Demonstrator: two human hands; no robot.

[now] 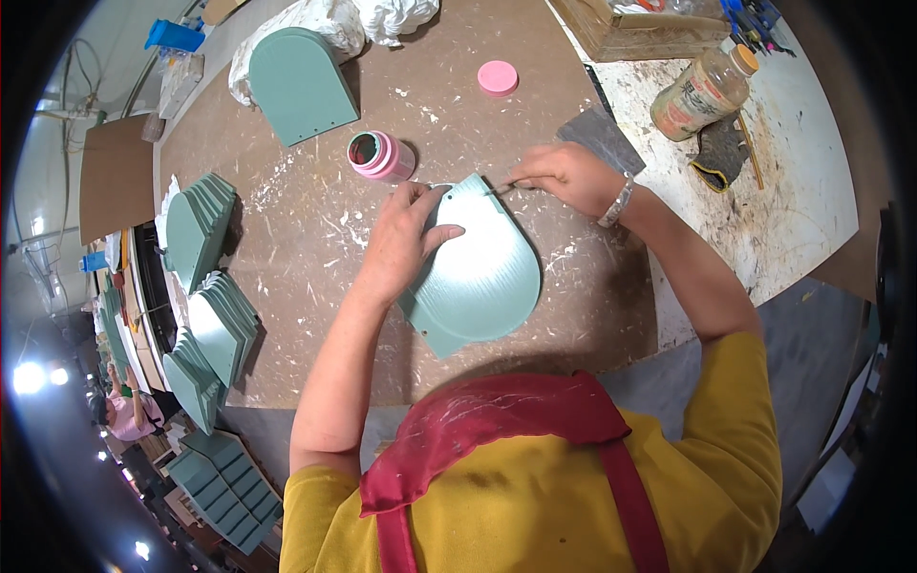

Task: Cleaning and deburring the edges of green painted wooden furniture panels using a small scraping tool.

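Observation:
A pale green round-ended panel (487, 258) lies in front of me, its straight end pointing away. Another green panel shows beneath it, with a corner (442, 342) sticking out at the near left. My left hand (406, 234) grips the upper panel's left edge, thumb on its face and fingers at the far left corner. In my right hand (568, 177) a thin small brush (499, 190) is pinched, its tip at the panel's edge by the far right corner. Just beyond my left hand stands an open pink paint bottle (392, 164) with dark green inside.
A pink lid (498, 78) and another green panel (301, 84) lie farther back. Stacked green panels (218, 325) stand along the left edge. To the right are a dark grey sheet (602, 138), a plastic bottle (702, 93), a dark glove (719, 155) and a wooden box (635, 33).

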